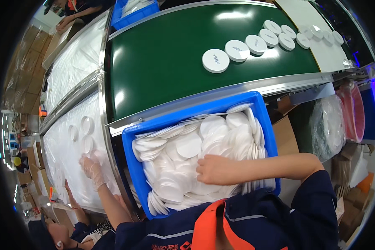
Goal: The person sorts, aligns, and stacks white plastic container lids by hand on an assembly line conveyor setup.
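Observation:
My left hand point(91, 170), in a clear thin glove, reaches over the plastic-covered table at the left. Its fingers look loosely bent and apart, close to a white round lid point(87, 144). Two more round lids, one of them a shallow rimmed lid point(87, 125), lie just beyond. My right hand point(214, 169) is over a blue bin point(273, 143) heaped with thin white discs point(189, 145). Its fingers curl inward above the pile; what they hold, if anything, is hidden.
Beyond the bin runs a green conveyor belt point(154, 62) with a metal edge, carrying several white round lids point(216, 61). Another blue bin point(135, 16) stands at the far left. Co-workers, one person point(77, 231) at lower left, are nearby. Bagged goods point(327, 125) sit at the right.

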A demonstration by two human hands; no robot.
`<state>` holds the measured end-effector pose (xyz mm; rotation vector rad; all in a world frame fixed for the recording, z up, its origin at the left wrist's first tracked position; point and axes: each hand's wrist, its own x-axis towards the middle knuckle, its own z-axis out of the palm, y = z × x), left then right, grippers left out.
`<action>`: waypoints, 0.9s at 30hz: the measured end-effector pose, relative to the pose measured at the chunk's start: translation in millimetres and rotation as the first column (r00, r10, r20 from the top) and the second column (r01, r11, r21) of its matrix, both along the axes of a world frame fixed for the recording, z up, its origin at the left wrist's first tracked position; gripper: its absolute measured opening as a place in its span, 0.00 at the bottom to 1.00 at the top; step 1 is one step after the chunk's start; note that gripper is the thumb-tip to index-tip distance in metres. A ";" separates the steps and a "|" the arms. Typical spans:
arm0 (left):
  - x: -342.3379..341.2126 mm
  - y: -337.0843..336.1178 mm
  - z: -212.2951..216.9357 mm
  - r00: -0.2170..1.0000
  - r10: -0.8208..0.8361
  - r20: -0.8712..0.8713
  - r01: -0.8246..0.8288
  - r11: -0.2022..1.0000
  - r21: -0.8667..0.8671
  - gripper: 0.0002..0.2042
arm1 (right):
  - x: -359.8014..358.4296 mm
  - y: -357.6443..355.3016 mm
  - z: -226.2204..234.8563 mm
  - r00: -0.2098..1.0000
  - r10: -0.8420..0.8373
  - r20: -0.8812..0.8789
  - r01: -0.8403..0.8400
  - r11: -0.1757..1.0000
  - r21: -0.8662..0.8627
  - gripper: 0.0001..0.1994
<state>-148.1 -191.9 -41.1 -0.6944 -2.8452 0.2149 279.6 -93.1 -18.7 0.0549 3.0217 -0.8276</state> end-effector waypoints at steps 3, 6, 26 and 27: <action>69.2 60.3 33.2 0.867 -0.356 -0.349 0.440 0.876 0.199 0.25 | 3.3 -17.3 1.1 0.996 0.086 0.015 -0.087 0.994 0.060 0.03; 187.3 154.8 46.5 0.361 -0.933 0.008 0.709 0.279 0.648 0.25 | 6.9 -20.0 2.7 0.997 0.081 -0.018 -0.080 0.993 0.082 0.03; 248.7 109.3 64.1 -0.317 -0.805 0.502 -0.527 0.589 0.612 0.31 | 10.9 23.1 35.0 0.903 -0.328 -0.278 0.182 0.877 -0.445 0.04; 248.6 99.4 59.2 -0.338 -0.787 0.517 -0.601 0.603 0.525 0.31 | 10.2 33.7 45.3 0.790 -0.580 -0.200 0.325 0.673 -0.665 0.04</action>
